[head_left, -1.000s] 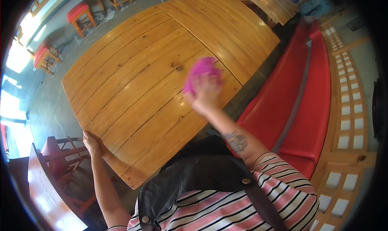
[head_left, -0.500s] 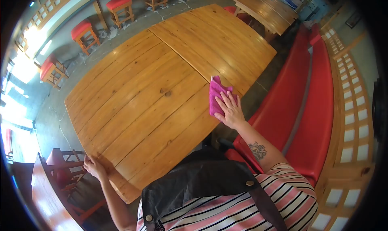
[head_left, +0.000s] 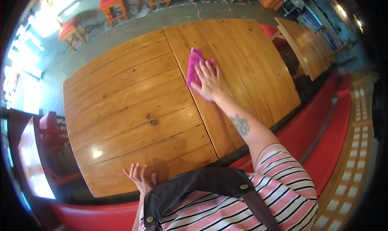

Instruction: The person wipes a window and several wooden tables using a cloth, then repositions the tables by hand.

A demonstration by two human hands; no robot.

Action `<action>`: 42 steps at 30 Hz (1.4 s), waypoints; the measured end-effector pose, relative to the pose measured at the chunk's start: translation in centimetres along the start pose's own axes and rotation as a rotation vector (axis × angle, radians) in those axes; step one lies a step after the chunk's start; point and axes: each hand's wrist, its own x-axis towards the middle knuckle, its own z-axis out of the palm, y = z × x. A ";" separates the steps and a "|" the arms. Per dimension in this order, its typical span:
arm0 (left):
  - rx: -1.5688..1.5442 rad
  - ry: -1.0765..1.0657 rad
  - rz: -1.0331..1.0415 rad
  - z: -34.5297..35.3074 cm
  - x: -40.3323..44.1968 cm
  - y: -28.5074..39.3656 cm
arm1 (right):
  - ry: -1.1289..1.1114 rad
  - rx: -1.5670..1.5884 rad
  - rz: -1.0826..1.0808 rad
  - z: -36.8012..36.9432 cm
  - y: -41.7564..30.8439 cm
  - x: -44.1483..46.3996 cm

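My right hand (head_left: 208, 82) lies on a bright pink cleaning cloth (head_left: 194, 65), its fingers over the cloth and pressing it against the wooden table (head_left: 121, 97). The cloth is on the far half of the tabletop, just right of the seam between the two halves. Part of it is hidden beneath my palm. Low in the view, my left hand (head_left: 141, 179) is above the near edge of the table, fingers spread and holding nothing.
A red padded bench (head_left: 295, 126) runs along the right and near side. Red-topped stools (head_left: 112, 7) line the far wall. Another wooden table (head_left: 307, 45) stands at the upper right, and one more tabletop (head_left: 34, 158) is at the left edge.
My right hand has moved the cloth from the table's right edge inward, across to the far half. My left hand has left the near-left corner and opened. The view has turned.
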 end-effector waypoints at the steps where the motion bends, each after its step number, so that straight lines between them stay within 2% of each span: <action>1: 0.025 -0.012 -0.002 -0.1 0.0 0.0 | -0.044 0.020 0.007 0.1 0.5 2.1; 2: 0.052 -0.021 0.001 -0.2 0.3 0.3 | -0.106 0.010 0.033 -1.3 0.1 2.9; 5: 0.053 -0.023 -0.040 -0.6 0.6 0.9 | -0.064 0.022 -0.009 -1.4 -0.5 0.5; 8: 0.013 -0.039 -0.034 -1.4 0.7 0.4 | 0.002 0.080 -0.128 -2.5 -1.5 -9.1; 12: 0.004 -0.014 -0.035 -0.7 2.1 2.2 | -0.197 0.127 -0.089 -6.9 -2.7 -23.2; 14: -0.117 -0.015 0.061 0.2 3.5 4.2 | -0.209 0.112 -0.093 -6.9 -2.1 -24.6; 16: -0.502 -0.142 0.181 2.1 6.3 7.7 | -0.204 0.092 -0.154 -6.9 -1.8 -22.5; 18: -0.524 -0.298 0.301 5.2 7.9 10.3 | -0.185 0.104 -0.187 -6.4 -1.0 -17.0; 21: -0.429 -0.379 0.309 7.9 11.2 14.1 | -0.087 0.116 -0.267 -3.9 0.8 -6.3; 24: -0.341 -0.320 0.207 8.9 13.9 18.1 | -0.097 0.044 -0.322 -0.5 2.7 6.0; 26: -0.269 -0.323 0.140 9.8 13.8 19.4 | -0.154 0.040 -0.220 0.0 3.3 14.1; 28: -0.208 -0.287 0.160 10.4 13.3 19.5 | -0.131 0.032 -0.115 0.4 4.0 20.7; 32: -0.104 -0.306 0.141 9.8 13.4 19.9 | -0.117 0.041 -0.057 1.1 4.3 24.3; 34: -0.109 -0.339 0.128 10.1 12.9 19.8 | -0.094 0.092 -0.092 1.2 5.0 22.2; 36: -0.100 -0.304 0.140 10.2 13.1 19.8 | -0.051 0.076 -0.202 0.6 6.5 16.4; 39: -0.102 -0.312 0.137 10.1 13.0 20.1 | -0.021 0.123 -0.281 -2.5 9.9 1.6; 42: -0.102 -0.308 0.142 10.5 12.8 20.0 | -0.168 0.134 -0.217 -6.5 14.2 -15.3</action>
